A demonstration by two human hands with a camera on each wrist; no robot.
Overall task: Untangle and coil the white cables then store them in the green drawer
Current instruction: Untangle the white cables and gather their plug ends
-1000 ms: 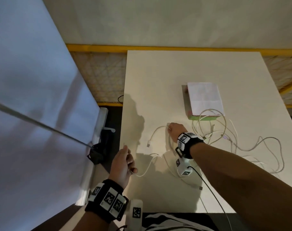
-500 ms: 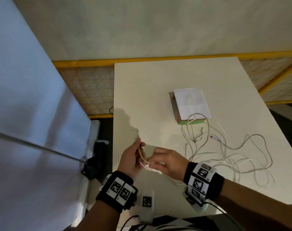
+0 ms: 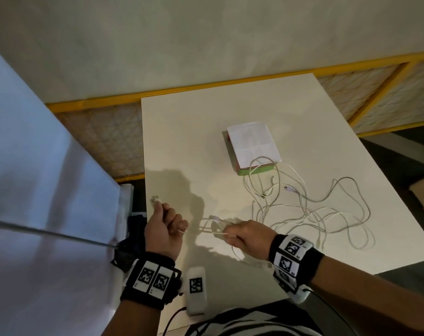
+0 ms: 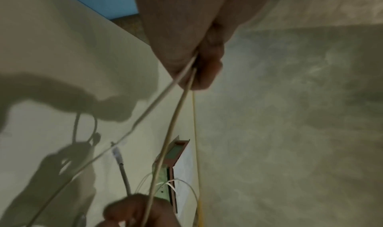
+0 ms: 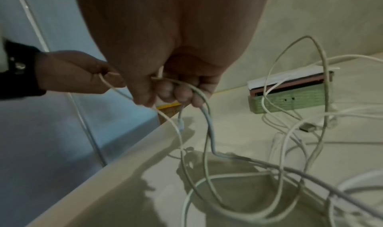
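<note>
Because the white cable [image 3: 206, 230] is thin, light and limp, it is judged to keep no shape of its own: a loop is expected to spring open if it is not held, and the smooth jacket may slip through a loose pinch. The best places to take hold are judged to be just behind a plug, where the cord is stiffer, and on a free stretch clear of the tangle.

At the near left corner of the white table [image 3: 181, 141] the cable is stretched between both hands. The left hand [image 3: 163, 232] is closed in a fist around it, with a plug [image 3: 155, 198] sticking out past the thumb. The right hand [image 3: 246, 238] has its fingers curled around several strands, seen clearly in the right wrist view [image 5: 174, 86].

The other white cables [image 3: 310, 214] lie in a loose tangle on the table, to the right of the hands, and some strands are draped over the green drawer [image 3: 254, 170], which sits at the middle of the table under a white sheet of paper [image 3: 253, 144].

Compared with half a second ago, the hands have been drawn apart: then they were nearly touching, with a small loop between them. A second ago the right hand was reaching far out on the table, and the left hand was at the table edge
</note>
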